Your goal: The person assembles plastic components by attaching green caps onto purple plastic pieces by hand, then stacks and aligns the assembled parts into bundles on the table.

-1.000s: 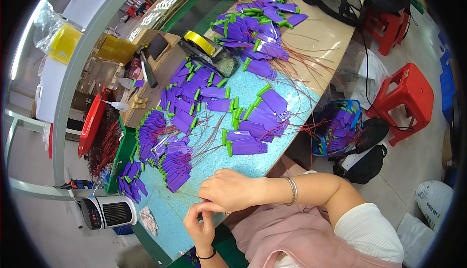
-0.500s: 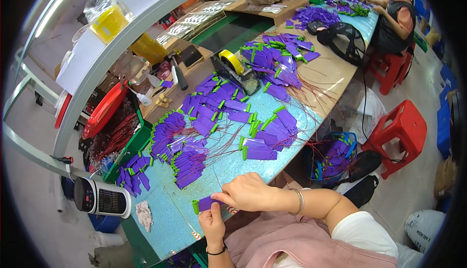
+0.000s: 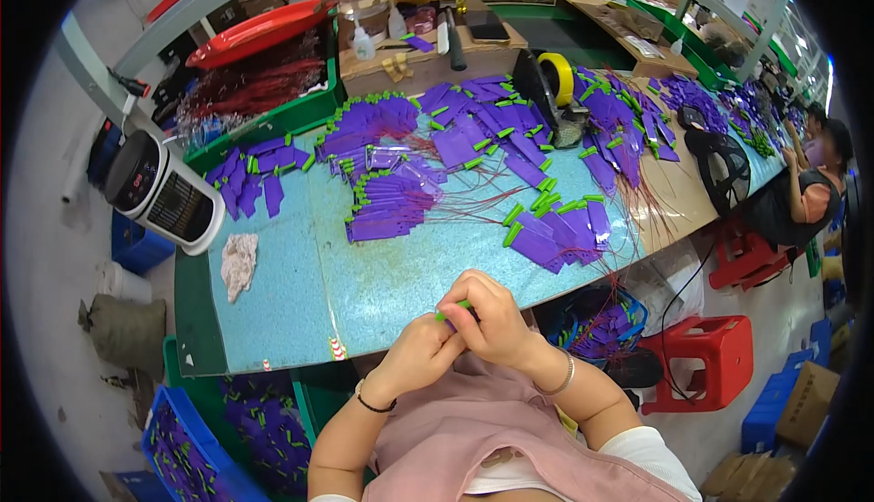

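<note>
Both hands meet in front of my body, at the table's near edge, around a purple flat piece with a green end (image 3: 452,312). Only the green end shows; the fingers cover nearly all the purple. My left hand (image 3: 414,354) is closed on it from below. From above, my right hand (image 3: 490,318) pinches it by the green end. Beyond them on the light-blue tabletop lies a fanned stack of purple pieces (image 3: 390,208) with green ends and thin red wires. A smaller group of the same pieces (image 3: 557,236) lies to its right.
A tape dispenser (image 3: 557,92) with yellow tape stands among more pieces. At left are a white heater (image 3: 173,197), a crumpled cloth (image 3: 239,265) and a green bin (image 3: 332,92). Below the table are blue crates (image 3: 187,429); a red stool (image 3: 706,365) stands right. Another person sits far right.
The view has swung left. The purple piece, earlier stretched out flat between my hands, is now mostly hidden in my fingers, and both hands have come closer together near my body.
</note>
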Demonstrator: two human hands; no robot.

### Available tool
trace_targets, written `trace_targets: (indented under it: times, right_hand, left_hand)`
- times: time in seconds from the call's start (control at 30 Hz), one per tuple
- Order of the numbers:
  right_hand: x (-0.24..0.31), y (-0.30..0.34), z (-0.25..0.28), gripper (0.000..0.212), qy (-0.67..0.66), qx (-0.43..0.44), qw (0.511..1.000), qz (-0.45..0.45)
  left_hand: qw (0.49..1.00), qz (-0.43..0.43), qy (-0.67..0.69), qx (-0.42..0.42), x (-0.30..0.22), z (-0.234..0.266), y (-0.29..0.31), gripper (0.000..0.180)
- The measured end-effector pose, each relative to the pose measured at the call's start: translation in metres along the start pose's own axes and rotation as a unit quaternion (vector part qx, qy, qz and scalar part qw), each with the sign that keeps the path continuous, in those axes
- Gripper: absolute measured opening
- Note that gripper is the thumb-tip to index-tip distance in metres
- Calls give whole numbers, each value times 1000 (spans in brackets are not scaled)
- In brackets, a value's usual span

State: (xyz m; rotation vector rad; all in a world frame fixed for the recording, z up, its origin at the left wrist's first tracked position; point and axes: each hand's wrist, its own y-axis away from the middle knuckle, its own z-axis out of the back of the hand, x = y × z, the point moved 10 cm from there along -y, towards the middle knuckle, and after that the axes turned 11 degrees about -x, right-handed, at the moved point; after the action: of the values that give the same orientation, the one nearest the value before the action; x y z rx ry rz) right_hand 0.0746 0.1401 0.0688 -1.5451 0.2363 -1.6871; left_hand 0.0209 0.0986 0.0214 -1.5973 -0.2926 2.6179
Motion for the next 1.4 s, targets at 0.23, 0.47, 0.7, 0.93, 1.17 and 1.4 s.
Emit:
trace_targets:
  times: [0.23,0.47,0.7,0.93,1.17,1.4]
  right_hand:
    - [-34,0,-13,20,-128,95,964,-214]
    - [-21,-9,18,16,33,48,998,-28]
    - [-41,-27,57,24,427,52,900,65]
    - [-140,-94,96,27,492,40,867,-67]
    - [-122,-102,85,27,394,25,918,-41]
    - [-63,-28,7,19,-130,7,959,-253]
  left_hand:
    - [994,-49,-63,-77,3,20,-8,37]
    - [995,-53,-67,-44,5,29,-27,24]
    - [872,-68,-419,-242,46,139,-35,55]
    - [907,-39,-367,-202,50,113,-26,48]
    - [945,13,-163,-284,59,107,0,27]
    - [915,136,247,-288,65,80,-6,26]
